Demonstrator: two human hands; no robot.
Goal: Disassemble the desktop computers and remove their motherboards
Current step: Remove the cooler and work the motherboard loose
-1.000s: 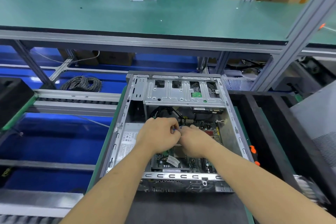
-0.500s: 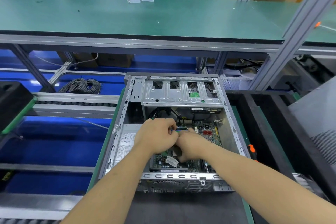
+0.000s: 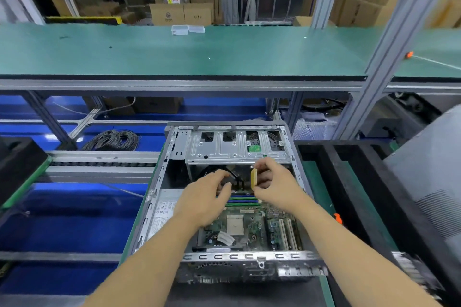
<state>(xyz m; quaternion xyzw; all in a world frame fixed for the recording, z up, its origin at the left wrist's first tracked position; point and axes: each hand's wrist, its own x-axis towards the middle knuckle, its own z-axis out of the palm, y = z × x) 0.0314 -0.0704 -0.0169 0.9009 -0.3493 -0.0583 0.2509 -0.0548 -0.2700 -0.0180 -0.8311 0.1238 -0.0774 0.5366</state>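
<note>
An open silver desktop case (image 3: 252, 257) lies flat in front of me with its green motherboard (image 3: 252, 227) exposed inside. My right hand (image 3: 274, 183) pinches a small yellowish connector (image 3: 254, 177) with black cables, lifted above the memory slots (image 3: 243, 200). My left hand (image 3: 204, 198) hovers over the left part of the board with fingers curled, its fingertips near the black cables; whether it holds one is unclear. A metal drive cage (image 3: 237, 149) spans the case's far end. A power supply with a white label (image 3: 163, 212) sits along the left side.
A black foam tray (image 3: 349, 182) stands right of the case, with an orange-handled tool (image 3: 337, 218) at its edge. A grey panel (image 3: 429, 169) leans at far right. A green shelf (image 3: 199, 55) runs overhead behind. A cable coil (image 3: 112, 141) lies on the blue floor, left.
My right hand has risen and moved toward the drive cage with the yellowish connector, now clear of the board. Both hands have separated, uncovering the memory slots and the board's middle.
</note>
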